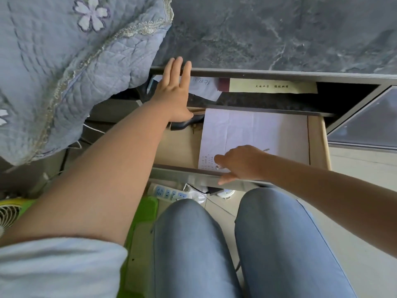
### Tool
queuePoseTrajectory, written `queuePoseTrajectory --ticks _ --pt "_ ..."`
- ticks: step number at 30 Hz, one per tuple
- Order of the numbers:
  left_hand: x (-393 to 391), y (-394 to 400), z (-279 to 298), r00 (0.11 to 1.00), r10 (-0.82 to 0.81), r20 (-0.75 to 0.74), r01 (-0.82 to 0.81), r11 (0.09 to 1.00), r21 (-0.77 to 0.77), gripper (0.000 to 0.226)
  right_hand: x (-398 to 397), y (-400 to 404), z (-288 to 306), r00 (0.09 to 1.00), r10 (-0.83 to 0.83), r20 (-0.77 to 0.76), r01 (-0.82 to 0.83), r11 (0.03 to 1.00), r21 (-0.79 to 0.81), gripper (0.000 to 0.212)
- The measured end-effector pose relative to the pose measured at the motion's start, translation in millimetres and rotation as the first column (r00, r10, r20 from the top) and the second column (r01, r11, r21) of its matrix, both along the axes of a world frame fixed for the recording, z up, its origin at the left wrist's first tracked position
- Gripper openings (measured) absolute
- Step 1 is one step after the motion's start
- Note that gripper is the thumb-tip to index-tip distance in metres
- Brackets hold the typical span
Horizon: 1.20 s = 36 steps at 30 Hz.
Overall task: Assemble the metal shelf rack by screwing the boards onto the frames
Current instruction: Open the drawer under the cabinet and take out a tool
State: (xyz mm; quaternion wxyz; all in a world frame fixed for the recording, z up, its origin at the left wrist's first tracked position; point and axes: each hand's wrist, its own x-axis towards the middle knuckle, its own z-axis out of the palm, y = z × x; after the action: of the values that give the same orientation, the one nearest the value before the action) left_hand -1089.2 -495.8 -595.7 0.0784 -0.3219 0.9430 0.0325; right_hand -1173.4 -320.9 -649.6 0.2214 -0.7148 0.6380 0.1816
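The one camera sits on my head and looks steeply down past my chest, so my knees [236, 244] fill the bottom of the view and the open drawer [318, 138] lies across the middle. It faces forward toward the dark marbled desktop [279, 29], which takes the top edge. It is close: my left hand [174, 93] and right hand [238, 162] reach in from the lower corners, forearms large. The wide lens bends straight edges near the borders.
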Motion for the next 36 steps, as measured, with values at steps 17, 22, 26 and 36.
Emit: queuePoseTrajectory --ticks 17,22,26,36 --pt "0.9 -4.0 0.0 0.999 -0.016 -0.045 0.01 0.99 -0.138 0.081 -30.2 -32.6 -12.9 0.87 -0.48 -0.113 0.434 0.854 -0.288 0.02" --pt "0.4 -4.3 -2.7 0.999 -0.002 -0.043 -0.004 0.992 -0.125 0.066 -67.2 -35.6 -26.2 0.842 -0.529 -0.107 0.479 0.823 -0.305 0.024" --pt "-0.9 -3.5 -3.3 1.0 -0.002 -0.011 0.0 0.991 -0.137 0.065 -71.1 -46.3 -31.6 0.859 -0.495 -0.13 0.442 0.845 -0.302 0.026" --pt "-2.6 1.2 5.6 0.998 0.055 0.012 -0.055 0.998 -0.008 0.072 -86.7 -51.4 -29.1 0.89 -0.428 -0.158 0.383 0.889 -0.251 0.026"
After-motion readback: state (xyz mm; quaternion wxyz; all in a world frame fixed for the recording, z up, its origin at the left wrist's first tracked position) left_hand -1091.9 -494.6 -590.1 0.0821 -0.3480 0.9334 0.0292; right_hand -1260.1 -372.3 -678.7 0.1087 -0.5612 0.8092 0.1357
